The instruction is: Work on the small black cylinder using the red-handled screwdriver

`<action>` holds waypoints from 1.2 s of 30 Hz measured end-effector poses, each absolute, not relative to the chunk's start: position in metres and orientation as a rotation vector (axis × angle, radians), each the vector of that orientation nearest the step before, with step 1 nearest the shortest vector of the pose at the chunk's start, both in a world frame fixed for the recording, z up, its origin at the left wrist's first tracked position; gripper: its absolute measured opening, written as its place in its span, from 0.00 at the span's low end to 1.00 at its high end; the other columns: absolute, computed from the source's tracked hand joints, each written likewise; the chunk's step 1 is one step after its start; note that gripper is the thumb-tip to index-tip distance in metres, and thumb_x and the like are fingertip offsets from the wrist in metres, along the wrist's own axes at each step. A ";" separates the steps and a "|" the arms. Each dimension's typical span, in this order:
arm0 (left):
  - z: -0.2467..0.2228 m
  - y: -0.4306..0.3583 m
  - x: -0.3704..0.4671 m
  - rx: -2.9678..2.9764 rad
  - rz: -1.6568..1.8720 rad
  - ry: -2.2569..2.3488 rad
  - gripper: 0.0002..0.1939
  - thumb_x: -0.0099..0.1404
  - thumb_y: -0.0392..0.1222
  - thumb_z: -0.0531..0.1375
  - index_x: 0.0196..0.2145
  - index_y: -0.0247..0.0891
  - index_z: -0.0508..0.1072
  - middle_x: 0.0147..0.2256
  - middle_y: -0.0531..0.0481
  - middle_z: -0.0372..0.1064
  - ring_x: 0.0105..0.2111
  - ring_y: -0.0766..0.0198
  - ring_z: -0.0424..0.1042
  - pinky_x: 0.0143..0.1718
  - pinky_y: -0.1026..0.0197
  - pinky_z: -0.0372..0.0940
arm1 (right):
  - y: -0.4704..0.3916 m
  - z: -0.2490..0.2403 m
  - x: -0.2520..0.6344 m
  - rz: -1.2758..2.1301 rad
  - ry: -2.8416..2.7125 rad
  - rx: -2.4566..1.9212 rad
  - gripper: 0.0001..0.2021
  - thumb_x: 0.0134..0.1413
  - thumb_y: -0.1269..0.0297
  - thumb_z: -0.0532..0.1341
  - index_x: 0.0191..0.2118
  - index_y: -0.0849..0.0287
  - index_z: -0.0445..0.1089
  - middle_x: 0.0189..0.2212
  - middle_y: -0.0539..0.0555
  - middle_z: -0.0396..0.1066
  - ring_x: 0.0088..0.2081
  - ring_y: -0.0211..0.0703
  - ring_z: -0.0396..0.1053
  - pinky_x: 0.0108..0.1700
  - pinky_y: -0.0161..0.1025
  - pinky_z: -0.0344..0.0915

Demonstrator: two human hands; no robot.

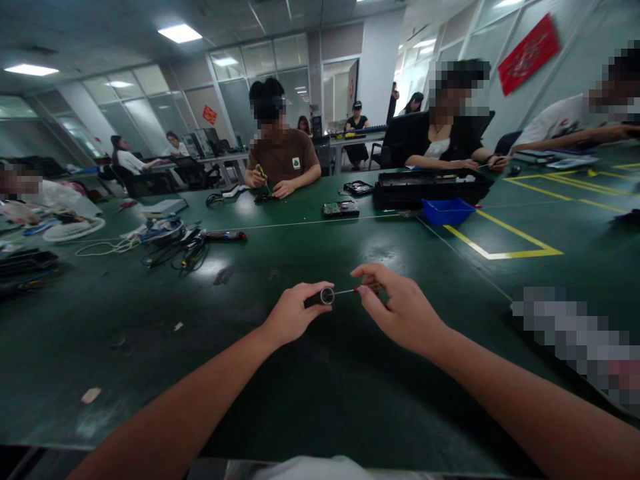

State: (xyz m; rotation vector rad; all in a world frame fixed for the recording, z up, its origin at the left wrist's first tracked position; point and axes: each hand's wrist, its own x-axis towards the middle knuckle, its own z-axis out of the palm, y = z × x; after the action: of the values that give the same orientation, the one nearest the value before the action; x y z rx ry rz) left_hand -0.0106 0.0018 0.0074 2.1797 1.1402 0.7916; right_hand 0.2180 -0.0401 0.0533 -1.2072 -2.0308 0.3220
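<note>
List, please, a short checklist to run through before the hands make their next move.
1. Dark cylinder with a round metallic face held: ok, gripped by the left hand.
2. Thin, straight metal shaft steadied: ok, its red end is at the right hand's fingertips.
3. Shaft properly seated against the cylinder: cannot tell, too small.
4. Tangled black cables away from both hands: ok, off to the left.
5. Open blue plastic bin apart from the right hand: ok, farther across.
</note>
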 end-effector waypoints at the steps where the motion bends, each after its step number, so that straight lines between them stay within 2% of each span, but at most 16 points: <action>1: 0.007 0.002 -0.011 2.175 0.792 1.141 0.21 0.63 0.41 0.66 0.54 0.47 0.74 0.47 0.51 0.75 0.47 0.58 0.72 0.54 0.56 0.63 | -0.041 0.053 0.218 0.325 -2.036 -1.203 0.11 0.63 0.66 0.55 0.50 0.58 0.67 0.33 0.53 0.75 0.33 0.43 0.73 0.33 0.39 0.65; 5: 0.008 0.001 -0.011 2.174 0.788 1.138 0.20 0.64 0.42 0.66 0.54 0.48 0.74 0.47 0.51 0.75 0.48 0.58 0.72 0.54 0.56 0.63 | -0.038 0.054 0.219 0.354 -2.037 -1.252 0.12 0.68 0.61 0.51 0.47 0.57 0.69 0.29 0.51 0.74 0.26 0.40 0.70 0.29 0.38 0.62; 8: 0.008 0.001 -0.011 2.173 0.786 1.142 0.21 0.64 0.42 0.66 0.54 0.47 0.73 0.48 0.51 0.75 0.48 0.58 0.72 0.54 0.56 0.63 | -0.037 0.054 0.219 0.365 -2.034 -1.270 0.13 0.69 0.61 0.50 0.49 0.57 0.68 0.30 0.51 0.75 0.24 0.39 0.69 0.27 0.37 0.60; 12: 0.007 0.002 -0.012 2.154 0.808 1.156 0.21 0.64 0.41 0.65 0.55 0.48 0.73 0.49 0.51 0.74 0.50 0.57 0.71 0.55 0.54 0.63 | -0.039 0.054 0.218 0.351 -2.087 -1.214 0.14 0.67 0.64 0.53 0.55 0.58 0.64 0.31 0.52 0.73 0.28 0.41 0.70 0.31 0.39 0.63; 15: 0.007 0.002 -0.012 2.170 0.796 1.159 0.21 0.65 0.41 0.65 0.56 0.48 0.72 0.49 0.51 0.74 0.50 0.56 0.71 0.55 0.53 0.63 | -0.042 0.055 0.218 0.314 -2.110 -1.170 0.14 0.66 0.66 0.53 0.54 0.59 0.64 0.34 0.53 0.73 0.33 0.43 0.71 0.35 0.40 0.65; 21: 0.010 -0.002 -0.009 2.210 0.767 1.179 0.21 0.65 0.42 0.65 0.55 0.48 0.73 0.48 0.50 0.75 0.48 0.56 0.72 0.54 0.52 0.64 | -0.040 0.057 0.220 0.318 -2.088 -1.244 0.14 0.70 0.60 0.48 0.47 0.57 0.69 0.30 0.52 0.75 0.26 0.40 0.70 0.29 0.39 0.61; 26: 0.007 0.001 -0.010 2.120 0.877 1.213 0.22 0.64 0.41 0.65 0.56 0.48 0.72 0.52 0.50 0.73 0.53 0.55 0.70 0.59 0.51 0.62 | -0.041 0.054 0.218 0.282 -2.136 -1.158 0.14 0.68 0.65 0.51 0.55 0.59 0.65 0.34 0.54 0.74 0.31 0.44 0.72 0.33 0.41 0.65; 30: 0.004 0.004 -0.012 2.052 0.942 1.208 0.22 0.64 0.41 0.65 0.56 0.46 0.72 0.54 0.51 0.72 0.57 0.55 0.69 0.63 0.50 0.58 | -0.045 0.052 0.216 0.245 -2.152 -1.114 0.15 0.67 0.66 0.52 0.57 0.59 0.63 0.35 0.56 0.73 0.35 0.46 0.71 0.36 0.42 0.66; 36: 0.003 0.003 -0.011 2.106 0.900 1.197 0.22 0.64 0.41 0.65 0.56 0.48 0.72 0.53 0.51 0.72 0.54 0.55 0.70 0.60 0.50 0.61 | -0.045 0.051 0.215 0.314 -2.088 -1.236 0.14 0.71 0.61 0.48 0.54 0.58 0.63 0.29 0.51 0.72 0.25 0.41 0.68 0.29 0.39 0.62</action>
State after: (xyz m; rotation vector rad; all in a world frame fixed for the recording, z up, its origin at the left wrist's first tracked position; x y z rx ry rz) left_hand -0.0106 0.0033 0.0032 2.1057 1.1970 0.9004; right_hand 0.2154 -0.0452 0.0514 -1.2357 -2.0876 0.3143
